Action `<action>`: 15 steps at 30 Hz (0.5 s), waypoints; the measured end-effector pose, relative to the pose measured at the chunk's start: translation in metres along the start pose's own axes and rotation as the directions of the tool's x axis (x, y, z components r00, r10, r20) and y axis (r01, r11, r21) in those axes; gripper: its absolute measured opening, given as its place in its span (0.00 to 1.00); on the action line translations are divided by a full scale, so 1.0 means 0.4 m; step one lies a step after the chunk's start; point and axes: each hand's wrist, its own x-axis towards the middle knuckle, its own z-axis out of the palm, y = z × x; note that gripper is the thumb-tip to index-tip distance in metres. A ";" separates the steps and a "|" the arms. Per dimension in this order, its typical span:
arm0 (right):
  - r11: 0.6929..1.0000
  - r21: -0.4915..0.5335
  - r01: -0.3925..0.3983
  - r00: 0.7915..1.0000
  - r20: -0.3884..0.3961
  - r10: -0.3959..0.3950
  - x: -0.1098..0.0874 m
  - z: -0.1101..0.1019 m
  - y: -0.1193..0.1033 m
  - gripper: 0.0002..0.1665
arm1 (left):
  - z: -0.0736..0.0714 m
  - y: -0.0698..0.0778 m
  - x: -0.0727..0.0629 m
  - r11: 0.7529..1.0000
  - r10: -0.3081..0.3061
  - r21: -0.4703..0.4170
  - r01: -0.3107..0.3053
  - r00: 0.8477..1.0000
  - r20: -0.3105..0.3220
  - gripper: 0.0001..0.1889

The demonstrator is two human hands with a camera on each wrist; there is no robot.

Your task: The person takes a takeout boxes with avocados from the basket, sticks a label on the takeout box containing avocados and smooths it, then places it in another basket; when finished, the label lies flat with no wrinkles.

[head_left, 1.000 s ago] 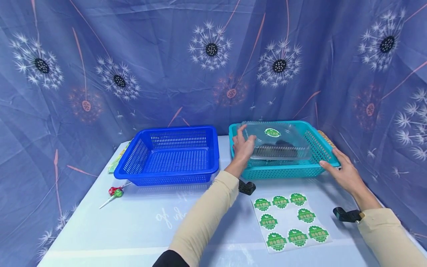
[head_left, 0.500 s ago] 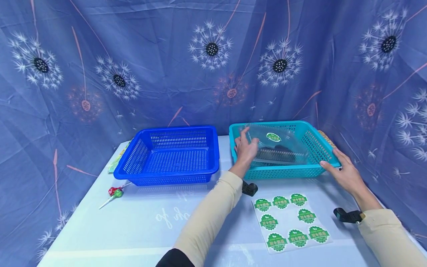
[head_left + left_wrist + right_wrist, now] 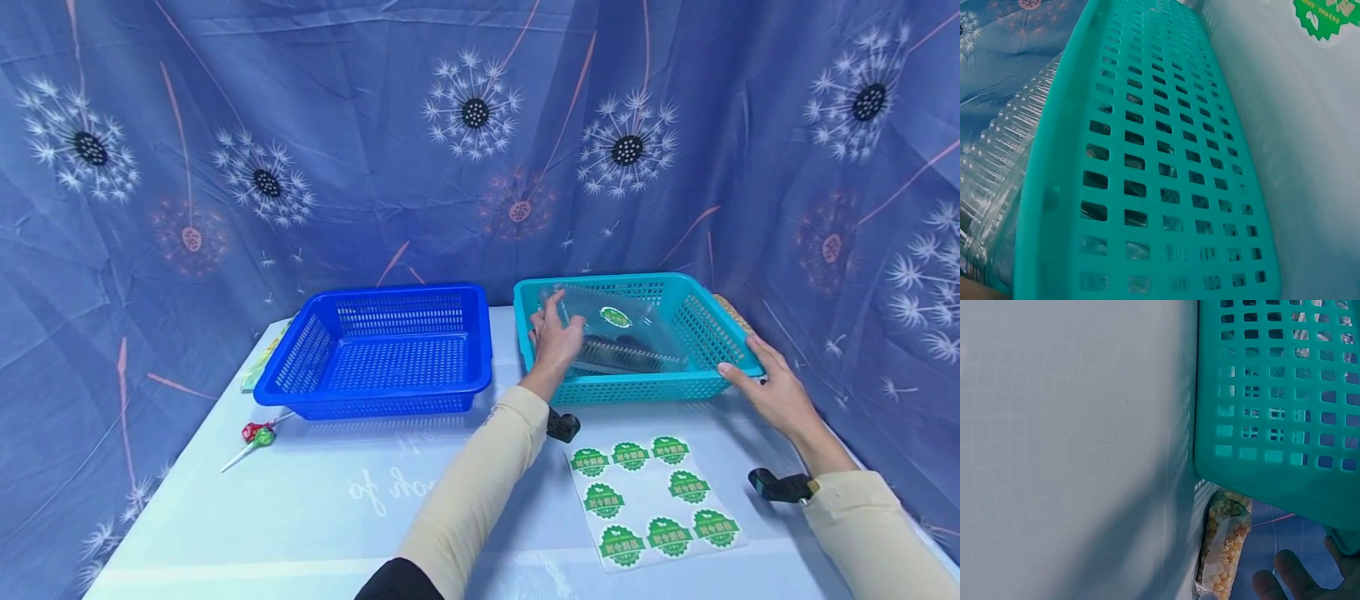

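A clear plastic box (image 3: 637, 321) with a round green sticker on top lies tilted inside the teal basket (image 3: 637, 388). My left hand (image 3: 555, 337) grips the box's left end, thumb and fingers spread over it. Dark shapes show through the plastic; whether they are in or under the box I cannot tell. My right hand (image 3: 776, 383) holds the basket's front right corner, its thumb on the rim and its fingers along the outer side. In the left wrist view the ridged box edge (image 3: 1010, 125) shows beyond the basket wall (image 3: 1166, 156). The right wrist view shows right-hand fingers (image 3: 1294, 574) below the basket.
A blue basket (image 3: 375, 402) stands to the left, two lollipops (image 3: 258, 435) before it and a green-yellow packet (image 3: 262, 362) beside it. A sheet of green stickers (image 3: 645, 504) lies in front of the teal basket. A bag of kernels (image 3: 1225, 550) sits by its right end.
My left hand has moved slightly right and down, lowering the clear box deeper into the teal basket. The right hand has stayed at the basket's corner.
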 end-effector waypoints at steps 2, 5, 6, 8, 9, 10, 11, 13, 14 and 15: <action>1.000 0.001 -0.004 1.000 0.002 0.004 0.001 0.001 -0.001 0.51 | 0.000 -0.002 0.001 1.000 -0.001 0.006 0.001 1.000 0.003 0.27; 1.000 0.005 -0.008 1.000 0.005 0.008 0.002 0.001 -0.001 0.51 | -0.001 -0.003 0.001 1.000 -0.010 0.022 0.009 1.000 0.014 0.27; 1.000 0.004 -0.008 1.000 0.006 0.008 0.003 0.001 0.000 0.51 | -0.001 -0.003 0.002 1.000 -0.013 0.028 0.013 1.000 0.017 0.27; 1.000 0.004 -0.007 1.000 0.006 0.007 0.002 0.001 0.001 0.50 | -0.002 -0.004 0.002 0.999 -0.020 0.042 0.019 1.000 0.023 0.27; 1.000 0.002 -0.006 1.000 0.006 0.006 0.002 0.001 0.002 0.50 | -0.003 -0.004 0.003 0.999 -0.024 0.049 0.023 0.999 0.027 0.27; 1.000 0.000 -0.007 1.000 0.006 0.007 0.002 0.002 0.003 0.50 | -0.003 -0.004 0.003 0.998 -0.026 0.056 0.024 0.999 0.028 0.28; 1.000 -0.001 -0.004 1.000 0.004 0.004 0.002 0.002 0.004 0.50 | -0.003 -0.004 0.004 0.998 -0.028 0.061 0.026 0.999 0.028 0.28; 1.000 -0.006 -0.003 1.000 0.002 0.003 0.002 0.002 0.005 0.50 | -0.005 -0.005 0.005 0.997 -0.028 0.071 0.026 0.999 0.031 0.28; 1.000 -0.009 -0.003 1.000 0.001 0.003 0.001 0.002 0.005 0.50 | -0.005 -0.005 0.006 0.997 -0.029 0.079 0.026 0.999 0.032 0.28; 1.000 -0.009 -0.004 1.000 0.000 0.004 0.001 0.003 0.005 0.50 | -0.005 -0.005 0.007 0.996 -0.028 0.084 0.026 0.999 0.031 0.28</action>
